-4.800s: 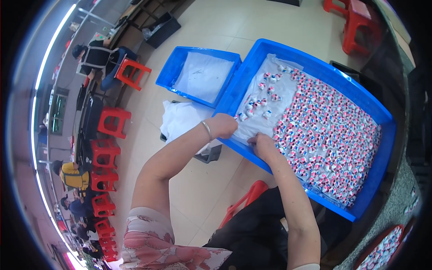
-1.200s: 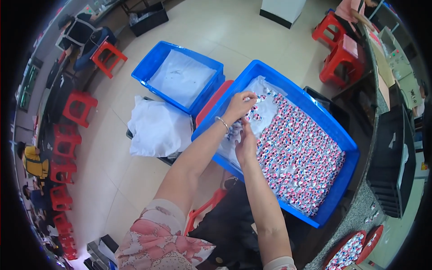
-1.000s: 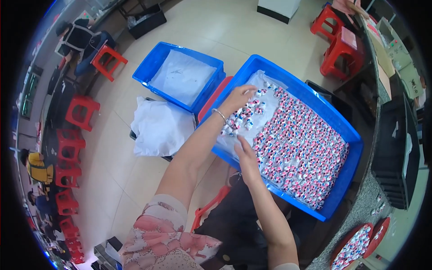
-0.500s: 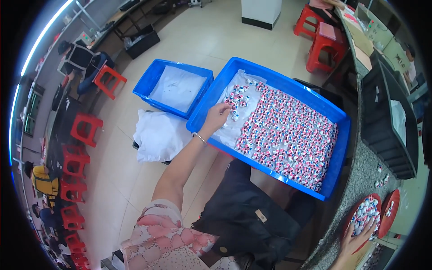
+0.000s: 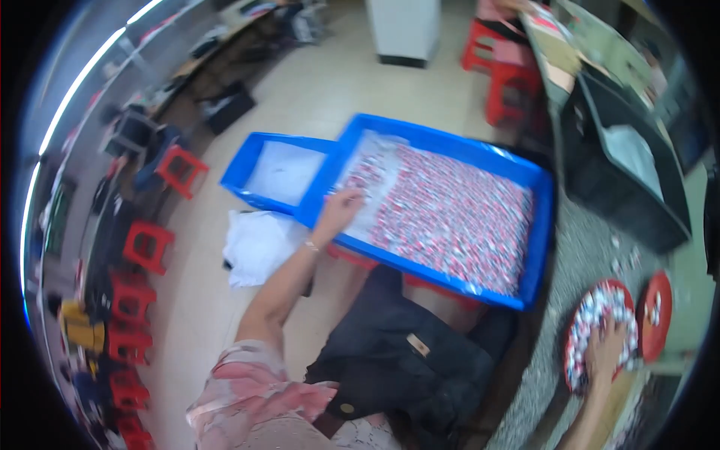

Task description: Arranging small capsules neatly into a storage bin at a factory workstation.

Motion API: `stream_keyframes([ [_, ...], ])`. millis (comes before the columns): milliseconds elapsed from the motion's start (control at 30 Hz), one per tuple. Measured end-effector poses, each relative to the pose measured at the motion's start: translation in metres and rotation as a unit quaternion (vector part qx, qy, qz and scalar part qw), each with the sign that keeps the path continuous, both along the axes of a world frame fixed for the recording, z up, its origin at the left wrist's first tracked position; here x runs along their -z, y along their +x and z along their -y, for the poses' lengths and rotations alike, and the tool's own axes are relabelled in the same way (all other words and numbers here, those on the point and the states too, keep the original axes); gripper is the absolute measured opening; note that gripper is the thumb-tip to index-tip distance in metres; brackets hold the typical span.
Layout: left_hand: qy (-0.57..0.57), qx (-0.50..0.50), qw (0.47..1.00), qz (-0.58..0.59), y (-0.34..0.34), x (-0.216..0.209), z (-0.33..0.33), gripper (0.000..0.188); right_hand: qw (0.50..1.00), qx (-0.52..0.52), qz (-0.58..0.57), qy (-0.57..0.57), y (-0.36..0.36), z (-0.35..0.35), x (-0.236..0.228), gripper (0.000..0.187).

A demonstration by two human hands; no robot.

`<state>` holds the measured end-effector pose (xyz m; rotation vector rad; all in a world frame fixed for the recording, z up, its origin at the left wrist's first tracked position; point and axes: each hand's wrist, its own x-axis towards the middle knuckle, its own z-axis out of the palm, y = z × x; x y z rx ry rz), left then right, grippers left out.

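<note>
Small pink, white and blue pieces (image 5: pixel 457 217) fill most of a large blue bin (image 5: pixel 541 247) in front of me. My left hand (image 5: pixel 341 210) is over the bin's left end, fingers drawn together beside a looser group of pieces (image 5: pixel 365 174) on a white liner sheet (image 5: pixel 367 219). Blur hides what is between those fingertips. At the right, my right hand (image 5: pixel 606 349) lies with fingers apart on a heap of similar pieces (image 5: pixel 581 337) in a red round dish (image 5: pixel 568 375). Its fingertips touch the heap.
A smaller blue bin (image 5: pixel 240 161) with a white sheet adjoins the large one. White cloth or paper (image 5: pixel 259 251) lies below it. Beside the red dish are another red dish (image 5: pixel 654 330) and a black crate (image 5: pixel 577 161) on the speckled counter (image 5: pixel 529 382). Red stools (image 5: pixel 148 246) line the left.
The view has shifted and blurred, moving the bins left and the right counter further into sight. My right hand has moved further over the heaped dish. My left hand stays at the bin's left end.
</note>
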<state>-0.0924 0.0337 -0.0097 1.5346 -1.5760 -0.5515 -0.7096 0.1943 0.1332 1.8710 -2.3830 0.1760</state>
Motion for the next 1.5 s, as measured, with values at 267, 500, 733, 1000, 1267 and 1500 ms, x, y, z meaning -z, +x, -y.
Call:
stream_keyframes([
  [267, 0.028, 0.282, 0.959, -0.014, -0.157, -0.106, -0.045, 0.014, 0.993, -0.099, 0.055, -0.041, 0.019, 0.028, -0.022, 0.026],
  [500, -0.172, 0.591, 0.787, -0.031, -0.424, -0.141, -0.069, 0.060, 0.959, 0.059, 0.253, -0.113, -0.026, -0.041, -0.023, 0.047],
  [733, -0.125, 0.645, 0.725, 0.205, -0.511, -0.161, -0.044, 0.083, 0.988, 0.093, 0.019, -0.119, -0.008, -0.018, 0.006, 0.045],
  [1000, -0.058, 0.674, 0.736, 0.030, -0.607, -0.128, -0.071, 0.027, 0.951, 0.086, 0.183, -0.234, -0.135, -0.048, 0.069, 0.054],
  [1267, 0.090, 0.583, 0.805, -0.061, -0.654, -0.121, -0.108, 0.038, 0.592, 0.296, 0.657, -0.361, -0.104, -0.030, 0.030, 0.054],
  [1500, -0.050, 0.566, 0.823, 0.022, -0.604, -0.178, -0.076, 0.024, 0.578, 0.189, 0.648, -0.459, -0.053, 0.007, -0.014, 0.036],
])
